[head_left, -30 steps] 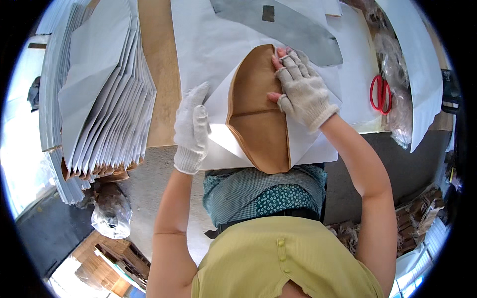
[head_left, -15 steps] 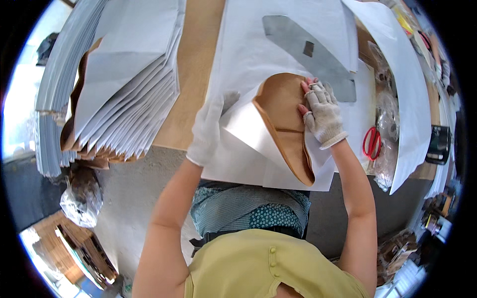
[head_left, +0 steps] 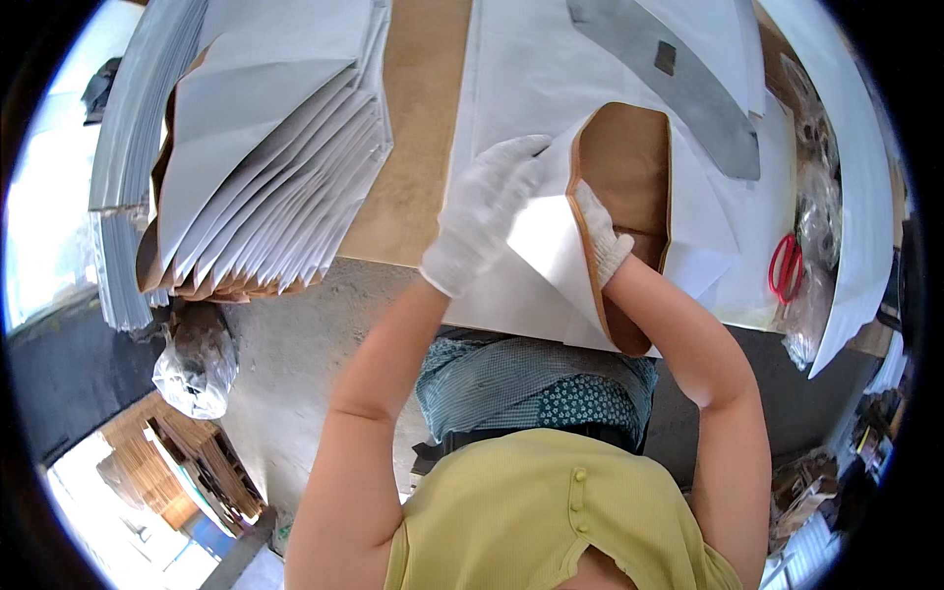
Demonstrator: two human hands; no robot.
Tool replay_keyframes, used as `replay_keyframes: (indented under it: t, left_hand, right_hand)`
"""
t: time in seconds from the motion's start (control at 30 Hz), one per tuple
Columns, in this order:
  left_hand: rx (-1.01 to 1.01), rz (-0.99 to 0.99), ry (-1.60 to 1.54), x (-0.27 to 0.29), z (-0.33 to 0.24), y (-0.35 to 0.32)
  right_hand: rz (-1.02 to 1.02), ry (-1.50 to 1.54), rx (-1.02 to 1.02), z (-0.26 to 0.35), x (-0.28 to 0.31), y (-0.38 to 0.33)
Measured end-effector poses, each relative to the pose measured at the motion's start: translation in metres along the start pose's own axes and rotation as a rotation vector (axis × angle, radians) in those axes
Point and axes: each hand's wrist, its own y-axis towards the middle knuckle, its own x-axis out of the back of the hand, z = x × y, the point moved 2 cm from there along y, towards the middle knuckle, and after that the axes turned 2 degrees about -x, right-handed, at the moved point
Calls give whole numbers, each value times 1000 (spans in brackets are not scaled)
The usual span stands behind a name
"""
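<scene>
A paper bag, white outside and brown inside (head_left: 629,147), stands spread at its mouth on the table in front of me. My right hand (head_left: 605,236), in a white knit glove, reaches into the mouth against the left inner wall; its fingers are hidden by that wall. Outside the bag, my gloved left hand (head_left: 489,208) lies flat on the white paper at its left, fingers stretched out. Beyond the bag, a grey flat template (head_left: 678,74) with a small rectangular hole rests on white sheets (head_left: 521,59).
At the left, a thick pile of folded white paper bags (head_left: 265,147) lies on the brown tabletop (head_left: 418,128). Red-handled scissors (head_left: 786,267) and crumpled clear plastic (head_left: 818,211) are at the right, beside a curved white sheet (head_left: 851,147). A plastic-wrapped bundle (head_left: 197,364) hangs below the left table edge.
My right hand has gone from the bag's right side into its mouth, which now gapes wider. My left hand has moved right and forward along the white paper. The view has shifted slightly.
</scene>
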Motion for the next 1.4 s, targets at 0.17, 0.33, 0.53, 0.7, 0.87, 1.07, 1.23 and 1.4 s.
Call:
replay_keyframes:
  t: [0.17,0.33,0.53,0.7,0.87,1.07,1.23,1.4]
  left_hand:
    - [-236,-55,555,-13,4,-5]
    - [-276,-21,819,-24,0,-2]
    - [-309,90,984,-25,5,-6]
    - [-249,107,1138,-38,4,-1]
    - [-207,165,1153,-72,2,23]
    - [-423,119,1036,-85,-5,50]
    - [-279,197,952,-54,-10,2]
    - [-437,106,1089,-34,-1,-24]
  right_hand:
    - [228,-575,175,76,141,34]
    - [-75,-582,-67,15,194,-40]
    - [366,-236,287,55,138,-86]
    - [423,-142,350,59,135,-80]
    - [403,-61,406,57,131,-70]
    - [78,-260,310,21,150,-48]
    - [-405,-692,-509,-62,226,-13]
    - [-342,-380,-995,-77,266,-23]
